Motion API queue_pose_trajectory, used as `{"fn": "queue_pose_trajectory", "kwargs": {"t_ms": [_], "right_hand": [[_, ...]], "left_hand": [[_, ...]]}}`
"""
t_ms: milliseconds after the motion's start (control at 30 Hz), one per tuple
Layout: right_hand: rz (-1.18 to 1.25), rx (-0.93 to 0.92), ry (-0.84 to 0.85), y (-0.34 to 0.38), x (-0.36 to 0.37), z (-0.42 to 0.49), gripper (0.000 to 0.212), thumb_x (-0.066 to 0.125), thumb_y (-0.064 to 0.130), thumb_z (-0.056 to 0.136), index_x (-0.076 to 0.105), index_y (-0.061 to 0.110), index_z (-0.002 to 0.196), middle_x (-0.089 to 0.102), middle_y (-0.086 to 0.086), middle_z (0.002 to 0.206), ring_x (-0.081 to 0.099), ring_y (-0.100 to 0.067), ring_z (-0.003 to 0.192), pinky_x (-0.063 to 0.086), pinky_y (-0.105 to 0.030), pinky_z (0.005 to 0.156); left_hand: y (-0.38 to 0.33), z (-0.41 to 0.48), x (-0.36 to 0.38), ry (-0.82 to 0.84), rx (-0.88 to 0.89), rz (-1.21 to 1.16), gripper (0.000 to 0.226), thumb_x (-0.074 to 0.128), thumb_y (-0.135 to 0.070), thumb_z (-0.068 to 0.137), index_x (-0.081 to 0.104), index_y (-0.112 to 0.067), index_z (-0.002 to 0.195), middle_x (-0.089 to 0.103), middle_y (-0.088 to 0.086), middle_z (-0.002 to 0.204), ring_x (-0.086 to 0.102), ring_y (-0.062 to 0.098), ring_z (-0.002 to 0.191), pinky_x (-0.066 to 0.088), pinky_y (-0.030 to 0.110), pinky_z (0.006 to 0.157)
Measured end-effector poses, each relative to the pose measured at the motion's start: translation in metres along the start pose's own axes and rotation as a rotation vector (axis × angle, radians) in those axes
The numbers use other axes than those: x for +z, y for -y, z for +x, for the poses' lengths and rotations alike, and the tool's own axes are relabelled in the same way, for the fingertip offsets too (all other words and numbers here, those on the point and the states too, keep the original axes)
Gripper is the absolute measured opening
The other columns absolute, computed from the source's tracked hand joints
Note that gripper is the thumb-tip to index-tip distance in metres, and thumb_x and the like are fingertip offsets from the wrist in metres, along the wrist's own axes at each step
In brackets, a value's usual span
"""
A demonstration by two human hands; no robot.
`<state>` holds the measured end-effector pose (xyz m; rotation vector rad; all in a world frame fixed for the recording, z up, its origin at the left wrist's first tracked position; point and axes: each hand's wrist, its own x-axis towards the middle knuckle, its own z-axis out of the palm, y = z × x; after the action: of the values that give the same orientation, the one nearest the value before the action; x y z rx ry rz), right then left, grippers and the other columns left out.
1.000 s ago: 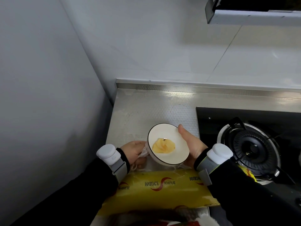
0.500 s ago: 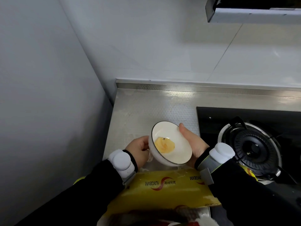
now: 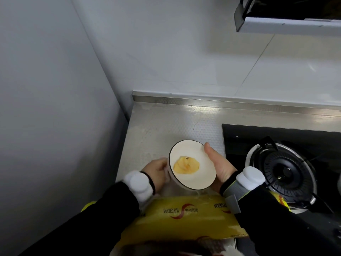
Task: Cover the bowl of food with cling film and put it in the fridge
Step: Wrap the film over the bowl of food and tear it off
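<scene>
A white bowl (image 3: 199, 159) with a dark rim holds a yellow piece of food (image 3: 186, 165). The bowl is lifted and tilted toward me over the steel counter (image 3: 162, 130). My right hand (image 3: 218, 166) cups its right side with the thumb on the rim. My left hand (image 3: 156, 171) presses against its left wall, where bunched clear cling film (image 3: 167, 175) shows faintly. Just below the bowl lies the yellow cling film box (image 3: 184, 218).
A black gas hob (image 3: 258, 133) with a round burner (image 3: 284, 172) lies right of the bowl. White walls close in at the left and back. A range hood (image 3: 287, 24) hangs at the upper right.
My left hand slid up from below the bowl to its left side. The bowl rose slightly and tilted more toward me, and the right hand kept its hold.
</scene>
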<state>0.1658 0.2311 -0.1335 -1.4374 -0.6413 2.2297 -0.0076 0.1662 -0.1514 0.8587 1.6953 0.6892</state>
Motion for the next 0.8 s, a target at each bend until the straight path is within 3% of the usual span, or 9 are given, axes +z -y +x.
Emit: {"fn": "queue_pose_trajectory", "kwargs": {"t_ms": [33, 100, 200, 300, 367, 433, 500, 667, 800], "right_hand": [[0.007, -0.008, 0.005, 0.000, 0.000, 0.001, 0.048, 0.039, 0.053, 0.091, 0.064, 0.014, 0.100, 0.076, -0.011, 0.083, 0.073, -0.024, 0.072, 0.057, -0.028, 0.055], [0.010, -0.008, 0.023, 0.000, 0.001, 0.001, 0.048, 0.038, 0.053, 0.091, 0.065, 0.014, 0.100, 0.076, -0.011, 0.084, 0.073, -0.024, 0.074, 0.058, -0.029, 0.057], [0.010, 0.002, 0.039, 0.000, 0.000, 0.000, 0.048, 0.037, 0.051, 0.093, 0.065, 0.012, 0.096, 0.076, -0.010, 0.081, 0.073, -0.023, 0.072, 0.058, -0.028, 0.056], [0.006, -0.010, 0.040, 0.000, 0.001, -0.001, 0.047, 0.037, 0.051, 0.093, 0.066, 0.013, 0.095, 0.076, -0.009, 0.081, 0.073, -0.022, 0.072, 0.058, -0.028, 0.058], [0.021, -0.007, 0.041, 0.000, 0.001, -0.001, 0.047, 0.037, 0.051, 0.093, 0.066, 0.013, 0.094, 0.076, -0.010, 0.080, 0.073, -0.022, 0.071, 0.058, -0.028, 0.055], [0.008, -0.011, 0.052, 0.000, 0.001, -0.002, 0.048, 0.038, 0.051, 0.093, 0.066, 0.012, 0.094, 0.076, -0.011, 0.080, 0.073, -0.023, 0.071, 0.058, -0.028, 0.055], [-0.009, -0.019, 0.057, -0.001, 0.000, -0.002, 0.048, 0.038, 0.051, 0.092, 0.066, 0.012, 0.096, 0.076, -0.011, 0.081, 0.073, -0.023, 0.072, 0.058, -0.028, 0.056], [-0.053, -0.050, 0.055, -0.003, -0.002, -0.003, 0.044, 0.043, 0.049, 0.091, 0.067, 0.013, 0.097, 0.076, -0.010, 0.086, 0.073, -0.024, 0.076, 0.059, -0.030, 0.063], [-0.113, -0.055, 0.045, -0.003, 0.000, -0.003, 0.044, 0.044, 0.049, 0.090, 0.066, 0.014, 0.102, 0.075, -0.011, 0.091, 0.071, -0.025, 0.082, 0.056, -0.034, 0.075]], "left_hand": [[-0.001, 0.000, -0.005, -0.062, -0.039, -0.287, 0.048, 0.035, 0.014, 0.087, 0.068, -0.012, 0.066, 0.064, 0.011, 0.064, 0.059, 0.019, 0.061, 0.049, 0.023, 0.058], [-0.002, 0.001, -0.021, -0.081, -0.137, -0.598, 0.052, 0.030, 0.009, 0.085, 0.060, -0.014, 0.048, 0.047, -0.004, 0.037, 0.038, 0.010, 0.029, 0.027, 0.011, 0.033], [-0.006, -0.002, -0.033, -0.015, -0.244, -0.686, 0.040, 0.034, -0.019, 0.086, 0.041, -0.015, 0.047, 0.027, -0.004, 0.035, 0.018, 0.011, 0.028, 0.009, 0.014, 0.046], [-0.003, -0.005, -0.022, -0.053, -0.256, -0.576, 0.048, 0.045, -0.039, 0.092, 0.036, -0.018, 0.049, 0.029, -0.002, 0.040, 0.020, 0.012, 0.034, 0.011, 0.020, 0.049], [-0.006, -0.006, -0.010, -0.060, -0.280, -0.550, 0.035, 0.055, -0.021, 0.088, 0.042, -0.017, 0.056, 0.039, 0.000, 0.041, 0.032, 0.015, 0.032, 0.024, 0.016, 0.045], [-0.008, -0.006, -0.004, -0.049, -0.278, -0.597, 0.030, 0.049, -0.005, 0.088, 0.044, -0.013, 0.059, 0.046, 0.006, 0.045, 0.040, 0.015, 0.029, 0.035, 0.015, 0.037], [-0.006, -0.003, -0.002, -0.073, -0.220, -0.580, 0.031, 0.048, 0.000, 0.088, 0.045, -0.011, 0.060, 0.043, 0.008, 0.051, 0.039, 0.014, 0.030, 0.035, 0.014, 0.035], [-0.003, -0.002, -0.002, -0.127, -0.085, -0.506, 0.052, 0.045, 0.019, 0.078, 0.033, -0.017, 0.044, 0.028, -0.001, 0.038, 0.024, 0.012, 0.030, 0.023, 0.012, 0.037], [0.002, -0.005, 0.005, -0.191, -0.097, -0.480, 0.047, 0.042, 0.023, 0.072, 0.051, -0.016, 0.048, 0.047, 0.009, 0.047, 0.039, 0.017, 0.040, 0.031, 0.021, 0.043]]}}
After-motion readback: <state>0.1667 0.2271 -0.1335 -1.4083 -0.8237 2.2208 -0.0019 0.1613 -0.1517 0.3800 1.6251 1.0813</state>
